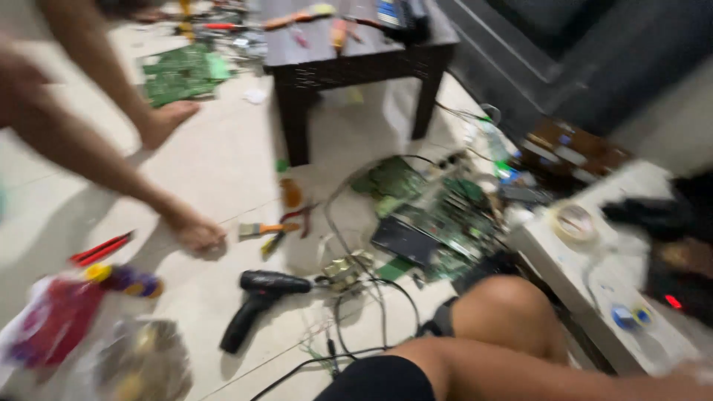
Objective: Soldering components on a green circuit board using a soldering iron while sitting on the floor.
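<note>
Blur smearing whole view. I'm watching left hand reaching low over floor, fingers loose, holding nothing, nearing paintbrush lying just right of it. Right hand out of view. Cables and heat gun crowding floor nearby; judging snagging likely.

The left hand reached forward, arm outstretched, fingers curled loosely downward; the right hand stayed unseen.
</note>
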